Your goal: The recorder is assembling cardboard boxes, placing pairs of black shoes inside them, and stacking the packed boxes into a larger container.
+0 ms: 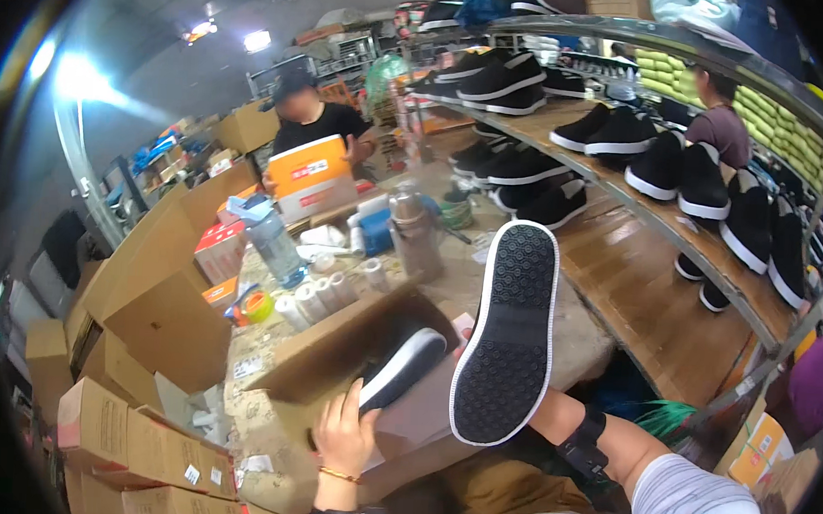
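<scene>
My left hand [345, 430] reaches over the near side of an open brown cardboard box [332, 351]. Its fingers and thumb close on one end of a black slip-on shoe [407, 370] with a white sole edge, which lies slanted in the box. Just right of the box, a second black shoe [505, 332] is held up on end, its patterned black sole facing me. My right hand [552, 419] grips it from behind, so most of that hand is hidden; only fingertips show at the shoe's left edge.
Black shoes [620, 130] line the wooden rack at right. On the worktable [579, 336] are white rolls [311, 300], a water bottle [277, 243] and a grey-brown canister [415, 229]. Cartons [146, 443] are stacked at left. Across the table, a person [318, 126] holds an orange-and-white box [311, 179].
</scene>
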